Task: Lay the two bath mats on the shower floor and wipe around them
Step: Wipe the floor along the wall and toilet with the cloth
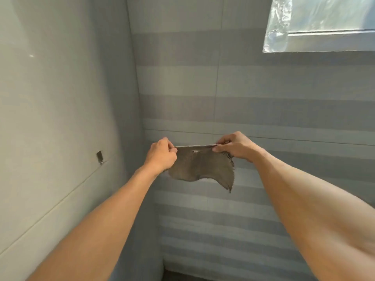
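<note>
Striped wall [263, 110]: grey bands, straight ahead. Plain wall [50, 98]: pale, to the left, with a small dark hook [99, 155]. Window [324, 23]: upper right, covered with clear plastic. Cloth [199, 166]: grey-brown, frayed right edge, hanging in mid-air before the striped wall, top edge pulled taut. Left hand [161, 154]: fingers pinched closed on the cloth's top left corner. Right hand [233, 146]: pinched closed on the top right corner.

The cloth [199, 165] in my fingers [172, 149] looks like coarse, matt grey weave with a frayed edge, the left wall [50, 98] is smooth and slightly glossy, the striped tiles [263, 110] matt, the window film [316, 23] shiny, crinkled plastic.
</note>
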Action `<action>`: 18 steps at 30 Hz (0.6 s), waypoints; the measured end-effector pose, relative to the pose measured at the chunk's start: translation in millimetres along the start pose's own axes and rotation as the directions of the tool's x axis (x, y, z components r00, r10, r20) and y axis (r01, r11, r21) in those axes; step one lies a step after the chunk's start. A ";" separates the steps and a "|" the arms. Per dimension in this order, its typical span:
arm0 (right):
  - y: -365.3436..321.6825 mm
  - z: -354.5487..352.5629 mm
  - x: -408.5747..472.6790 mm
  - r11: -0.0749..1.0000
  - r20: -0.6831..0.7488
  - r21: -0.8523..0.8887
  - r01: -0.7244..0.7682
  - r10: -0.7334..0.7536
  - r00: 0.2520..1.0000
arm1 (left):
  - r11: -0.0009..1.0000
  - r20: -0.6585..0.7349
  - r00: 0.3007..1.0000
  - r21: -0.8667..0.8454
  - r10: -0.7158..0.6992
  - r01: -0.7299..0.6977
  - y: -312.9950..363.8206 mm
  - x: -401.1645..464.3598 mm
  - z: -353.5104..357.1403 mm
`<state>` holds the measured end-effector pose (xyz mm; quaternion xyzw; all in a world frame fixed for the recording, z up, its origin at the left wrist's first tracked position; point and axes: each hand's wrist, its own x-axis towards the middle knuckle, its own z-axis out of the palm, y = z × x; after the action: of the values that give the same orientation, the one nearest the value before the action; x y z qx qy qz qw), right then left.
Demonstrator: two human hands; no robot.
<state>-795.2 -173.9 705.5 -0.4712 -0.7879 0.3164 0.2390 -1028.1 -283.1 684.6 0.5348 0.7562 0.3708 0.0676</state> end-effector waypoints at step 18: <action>367.6 -8.8 -183.7 0.634 -0.134 0.188 -0.750 0.773 0.620 | 0.852 0.735 0.527 -0.130 0.426 -0.506 89.3 -44.7 416.4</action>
<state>-490.8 -204.9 431.1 -0.7756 -0.4658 0.3825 0.1873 -733.9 -104.5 429.9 0.8226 0.5079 0.0867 0.2406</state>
